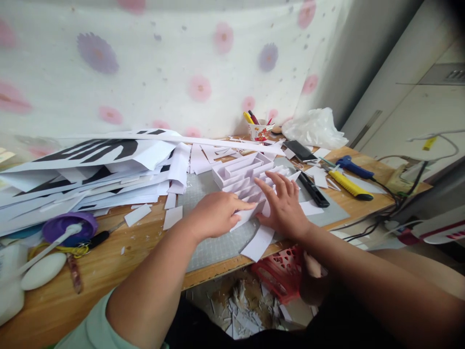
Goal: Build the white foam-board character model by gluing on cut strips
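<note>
A white model of thin upright board strips, set in close parallel rows, rests on a grey cutting mat. My left hand is at its near left side, the index finger stretched along the front wall and the other fingers curled in; it seems to pinch the model's edge. Over the right part of the model, my right hand has its fingers spread, fingertips touching the strips' tops and the thumb near the front. Below it lies a loose white board piece. A black utility knife lies right of the model.
Stacked white boards fill the left. Nearer are a purple bowl and white bottle. At right lie a yellow cutter, blue glue gun and phone. A pen cup stands behind; a red basket sits below.
</note>
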The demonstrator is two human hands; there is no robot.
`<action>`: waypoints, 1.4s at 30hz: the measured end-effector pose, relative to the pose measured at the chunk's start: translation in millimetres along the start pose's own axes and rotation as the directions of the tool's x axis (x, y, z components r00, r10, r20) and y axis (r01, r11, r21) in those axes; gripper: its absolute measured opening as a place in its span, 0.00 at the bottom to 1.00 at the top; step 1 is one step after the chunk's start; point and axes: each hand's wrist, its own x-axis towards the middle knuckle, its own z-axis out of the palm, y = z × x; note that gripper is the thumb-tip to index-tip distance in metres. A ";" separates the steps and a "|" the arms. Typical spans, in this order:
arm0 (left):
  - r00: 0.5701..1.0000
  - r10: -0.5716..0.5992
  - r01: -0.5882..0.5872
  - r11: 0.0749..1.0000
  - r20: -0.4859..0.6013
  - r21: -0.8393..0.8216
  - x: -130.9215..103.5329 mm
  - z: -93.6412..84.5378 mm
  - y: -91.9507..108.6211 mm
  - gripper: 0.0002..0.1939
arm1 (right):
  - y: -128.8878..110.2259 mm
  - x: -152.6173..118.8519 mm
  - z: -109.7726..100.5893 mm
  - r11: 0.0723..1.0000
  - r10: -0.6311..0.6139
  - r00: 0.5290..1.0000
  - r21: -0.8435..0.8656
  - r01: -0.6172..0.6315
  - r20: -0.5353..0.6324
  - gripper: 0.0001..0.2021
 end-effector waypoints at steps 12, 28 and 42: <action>1.000 -0.019 0.019 1.000 -0.002 0.007 0.0 -1.9 2.3 0.23 | -2.6 -0.3 2.2 0.993 0.095 0.994 0.071 -0.098 0.045 0.38; 1.000 -0.008 0.008 1.000 -0.003 -0.020 -0.5 -1.5 0.6 0.26 | 22.1 2.0 -26.2 0.771 0.200 0.979 0.611 -0.178 0.032 0.26; 0.988 0.025 -0.046 0.990 -0.154 -0.130 1.2 0.5 -2.3 0.15 | 29.1 -2.5 -45.1 -0.362 0.018 0.838 0.785 -0.503 0.546 0.10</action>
